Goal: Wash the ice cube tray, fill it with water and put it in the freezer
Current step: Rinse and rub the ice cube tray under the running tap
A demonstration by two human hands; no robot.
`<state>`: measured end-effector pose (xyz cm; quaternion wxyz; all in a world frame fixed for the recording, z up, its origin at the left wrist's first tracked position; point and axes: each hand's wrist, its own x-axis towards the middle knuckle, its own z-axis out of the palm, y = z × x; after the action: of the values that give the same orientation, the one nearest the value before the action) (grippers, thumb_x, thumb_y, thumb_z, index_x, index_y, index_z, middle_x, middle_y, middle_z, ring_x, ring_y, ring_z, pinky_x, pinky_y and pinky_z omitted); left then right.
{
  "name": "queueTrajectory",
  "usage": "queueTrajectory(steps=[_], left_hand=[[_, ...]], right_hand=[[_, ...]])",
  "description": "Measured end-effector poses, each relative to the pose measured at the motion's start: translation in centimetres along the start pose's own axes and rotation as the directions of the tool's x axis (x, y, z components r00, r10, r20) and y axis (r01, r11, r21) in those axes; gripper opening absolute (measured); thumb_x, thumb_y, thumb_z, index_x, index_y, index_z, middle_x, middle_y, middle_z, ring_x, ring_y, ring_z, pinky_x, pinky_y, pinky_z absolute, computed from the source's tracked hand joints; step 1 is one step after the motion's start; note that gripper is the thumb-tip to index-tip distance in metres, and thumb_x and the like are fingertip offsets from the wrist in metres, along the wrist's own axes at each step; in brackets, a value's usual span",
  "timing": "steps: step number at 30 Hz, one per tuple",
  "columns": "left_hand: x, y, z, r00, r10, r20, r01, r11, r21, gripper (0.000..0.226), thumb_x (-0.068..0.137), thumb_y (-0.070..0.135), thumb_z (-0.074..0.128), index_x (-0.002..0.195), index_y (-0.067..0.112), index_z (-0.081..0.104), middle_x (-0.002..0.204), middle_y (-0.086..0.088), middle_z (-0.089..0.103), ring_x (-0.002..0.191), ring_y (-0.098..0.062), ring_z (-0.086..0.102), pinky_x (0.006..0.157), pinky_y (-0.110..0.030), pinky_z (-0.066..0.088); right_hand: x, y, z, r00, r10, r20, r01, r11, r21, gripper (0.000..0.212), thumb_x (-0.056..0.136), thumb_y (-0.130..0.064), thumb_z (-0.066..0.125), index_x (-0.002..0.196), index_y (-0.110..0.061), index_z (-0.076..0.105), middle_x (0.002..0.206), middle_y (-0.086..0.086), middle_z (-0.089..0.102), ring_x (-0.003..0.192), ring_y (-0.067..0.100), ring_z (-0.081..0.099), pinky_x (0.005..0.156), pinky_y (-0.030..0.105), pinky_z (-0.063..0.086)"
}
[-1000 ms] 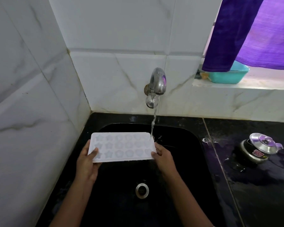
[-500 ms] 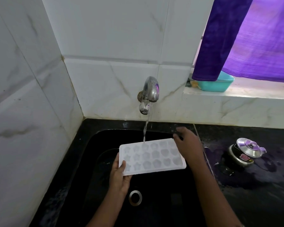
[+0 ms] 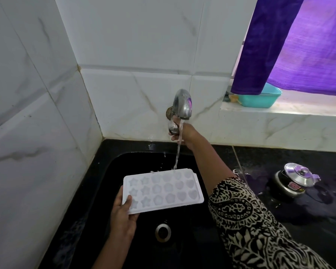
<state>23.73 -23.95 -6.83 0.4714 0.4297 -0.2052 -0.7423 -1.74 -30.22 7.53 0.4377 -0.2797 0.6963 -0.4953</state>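
The right hand (image 3: 184,133) has left the ice cube tray (image 3: 163,189) and now closes its grip on the tap knob (image 3: 173,128), likely to shut off the water (image 3: 177,152), while the left hand (image 3: 122,216) alone pinches the tray's corner over the sink (image 3: 109,171).

left hand (image 3: 122,216) sits low and close in, palm under the corner of the ice cube tray (image 3: 163,189), thumb flat on top pinching it. left forearm is bare, coming up from the bottom edge. right arm is stretched way forward, patterned sleeve (image 3: 250,220) down to about the elbow, and the right hand (image 3: 185,133) has its fingers wrapped round the tap knob (image 3: 173,127).
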Motion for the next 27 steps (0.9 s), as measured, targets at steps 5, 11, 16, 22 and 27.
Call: queueTrajectory(steps=[5,11,16,22,27], left_hand=[[0.0,1.2,-0.8,0.999,0.047,0.001,-0.047,0.998,0.038,0.044,0.095,0.001,0.05,0.132,0.025,0.055,0.115,-0.004,0.068,0.102,-0.025,0.064,0.064,-0.032,0.061],[-0.6,2.0,-1.5,0.995,0.099,0.002,-0.099,0.994,0.051,0.045,0.096,-0.001,0.049,0.136,0.021,0.053,0.113,-0.003,0.068,0.093,-0.017,0.068,0.062,-0.029,0.06],[-0.9,2.4,-2.2,0.989,0.134,0.061,-0.142,0.976,0.167,0.046,0.096,-0.004,0.047,0.134,0.019,0.054,0.11,-0.001,0.069,0.081,-0.012,0.073,0.06,-0.027,0.06],[-1.7,3.2,-1.9,0.947,0.251,0.201,-0.315,0.846,0.43,0.047,0.088,-0.008,0.06,0.123,0.024,0.059,0.111,0.002,0.068,0.096,-0.014,0.065,0.067,-0.019,0.056],[-2.8,3.6,-0.4,0.938,0.236,0.256,-0.335,0.81,0.481,0.037,0.086,-0.009,0.062,0.105,0.022,0.058,0.124,-0.018,0.063,0.105,-0.017,0.061,0.074,-0.01,0.049]], right_hand=[[0.2,1.6,-0.7,0.987,0.016,0.158,-0.066,0.946,0.317,0.05,0.093,-0.059,0.034,0.09,-0.018,0.063,0.083,0.001,0.068,0.072,0.014,0.061,0.073,0.035,0.042],[-3.3,11.4,-1.1,0.97,0.213,-0.116,-0.227,0.965,-0.133,0.054,0.099,-0.045,0.037,0.119,0.001,0.059,0.12,0.02,0.062,0.109,0.031,0.058,0.095,0.04,0.042],[-8.9,19.2,-0.3,0.936,0.353,-0.012,-0.345,0.92,0.188,0.029,0.098,-0.021,0.049,0.098,0.001,0.068,0.093,0.016,0.072,0.075,0.027,0.07,0.056,0.029,0.054],[-12.4,21.8,0.6,0.95,0.292,-0.115,-0.274,0.951,0.145,0.018,0.096,-0.002,0.046,0.103,-0.003,0.063,0.106,0.017,0.067,0.096,0.031,0.065,0.087,0.046,0.053],[-14.9,20.7,0.0,0.928,0.366,-0.063,-0.268,0.778,0.567,0.02,0.094,-0.016,0.049,0.1,-0.008,0.066,0.094,0.013,0.071,0.083,0.024,0.064,0.066,0.032,0.044]])
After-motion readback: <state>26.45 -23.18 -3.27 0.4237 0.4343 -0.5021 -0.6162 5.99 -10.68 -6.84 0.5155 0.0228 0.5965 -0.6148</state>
